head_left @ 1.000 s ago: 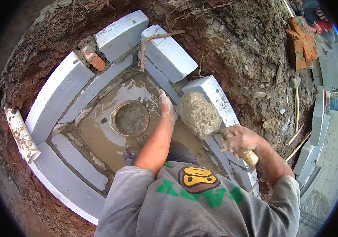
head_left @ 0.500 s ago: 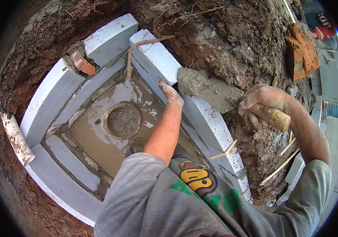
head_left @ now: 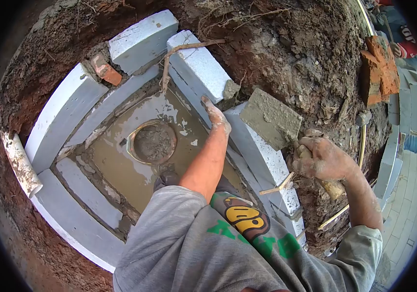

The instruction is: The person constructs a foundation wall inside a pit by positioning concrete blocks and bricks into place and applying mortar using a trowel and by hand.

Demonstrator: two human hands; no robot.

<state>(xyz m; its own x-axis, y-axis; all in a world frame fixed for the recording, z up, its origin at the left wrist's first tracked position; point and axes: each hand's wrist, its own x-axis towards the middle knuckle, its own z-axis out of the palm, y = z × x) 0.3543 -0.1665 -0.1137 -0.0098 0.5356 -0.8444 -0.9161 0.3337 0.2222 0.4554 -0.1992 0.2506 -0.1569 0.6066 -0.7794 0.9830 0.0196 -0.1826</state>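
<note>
My right hand [head_left: 318, 156] is wrapped around the wooden handle of a mortar-smeared trowel [head_left: 272, 118]. Its flat blade hangs over the pale block [head_left: 262, 146] on the right wall. Fingers stretched, my left hand [head_left: 214, 116] lies along the inner face by the gap between this block and the upper block [head_left: 201, 65]. A lump of mortar [head_left: 231, 89] clings to the upper block's end beside the gap. Inside the walls, a bucket of mortar [head_left: 155, 144] stands in muddy water [head_left: 116, 168].
Pale blocks [head_left: 67, 114] line the pit on the left, with a brick piece [head_left: 106, 70] wedged between two. A root [head_left: 189, 47] crosses the upper block. A white pipe [head_left: 21, 165] sticks out at left. Orange bricks [head_left: 381, 70] sit upper right, near another person's hand [head_left: 396, 50].
The trowel has drawn back from the gap and its blade has turned, carrying less mortar. Mortar now sticks to the upper block's end. My left hand stays by the gap.
</note>
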